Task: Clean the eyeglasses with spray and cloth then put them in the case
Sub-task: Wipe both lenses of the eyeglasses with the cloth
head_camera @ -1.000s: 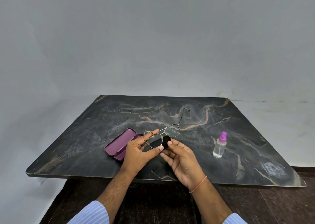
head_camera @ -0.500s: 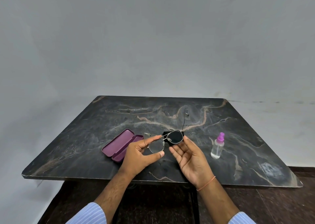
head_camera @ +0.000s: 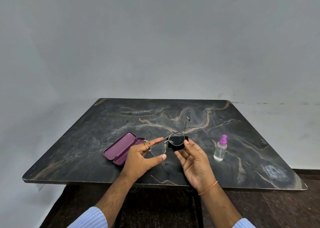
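Observation:
Thin metal-framed eyeglasses (head_camera: 158, 149) hang above the table's front middle, their arms unfolded and pointing away from me. My left hand (head_camera: 141, 160) pinches the left lens rim between thumb and fingers. A small black cloth (head_camera: 178, 142) lies against the right lens, and my right hand (head_camera: 194, 163) holds it there with the thumb on top, palm up. The purple glasses case (head_camera: 119, 147) lies open on the table just left of my left hand. A clear spray bottle (head_camera: 220, 149) with a purple cap stands upright to the right of my right hand.
The dark marbled table (head_camera: 173, 116) stands against a plain grey wall, its front edge close to my forearms. Dark floor shows below that edge.
The cloth went from the left lens to the right lens with my right hand. My right thumb now presses on the cloth. The glasses sit slightly higher and more spread out.

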The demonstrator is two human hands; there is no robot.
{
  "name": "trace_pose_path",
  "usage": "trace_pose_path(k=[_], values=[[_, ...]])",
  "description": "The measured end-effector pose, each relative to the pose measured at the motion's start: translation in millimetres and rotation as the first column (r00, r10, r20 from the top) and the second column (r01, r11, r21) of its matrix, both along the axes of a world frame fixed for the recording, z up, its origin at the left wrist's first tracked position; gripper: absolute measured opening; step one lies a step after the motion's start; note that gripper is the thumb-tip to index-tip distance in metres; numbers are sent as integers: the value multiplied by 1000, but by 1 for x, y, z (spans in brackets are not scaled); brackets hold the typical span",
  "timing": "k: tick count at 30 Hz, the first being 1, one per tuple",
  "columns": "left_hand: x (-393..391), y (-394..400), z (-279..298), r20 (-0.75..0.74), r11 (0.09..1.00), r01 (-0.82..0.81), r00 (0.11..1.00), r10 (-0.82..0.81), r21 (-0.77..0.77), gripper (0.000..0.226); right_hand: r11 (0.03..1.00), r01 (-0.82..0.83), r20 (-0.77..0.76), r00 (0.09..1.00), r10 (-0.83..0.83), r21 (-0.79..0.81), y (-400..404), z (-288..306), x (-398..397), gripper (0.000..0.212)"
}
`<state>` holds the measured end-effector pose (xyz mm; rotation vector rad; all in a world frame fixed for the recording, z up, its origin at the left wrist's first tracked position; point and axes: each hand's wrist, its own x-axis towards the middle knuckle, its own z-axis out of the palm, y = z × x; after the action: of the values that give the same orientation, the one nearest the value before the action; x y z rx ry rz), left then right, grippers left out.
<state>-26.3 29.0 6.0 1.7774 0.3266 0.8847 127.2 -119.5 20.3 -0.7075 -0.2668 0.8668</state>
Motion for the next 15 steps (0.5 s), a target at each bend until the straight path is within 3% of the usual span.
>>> trace_pose_path(k=[8, 15], values=[[1, -2, 1, 17, 1000, -13, 1000, 13, 0, 60, 999, -41, 27, 999, 41, -25, 1, -1, 1, 42], [0, -2, 2, 9, 1000, -2, 1000, 2, -9, 61, 999, 41, 64, 997, -40, -22, 3, 0, -2, 26]])
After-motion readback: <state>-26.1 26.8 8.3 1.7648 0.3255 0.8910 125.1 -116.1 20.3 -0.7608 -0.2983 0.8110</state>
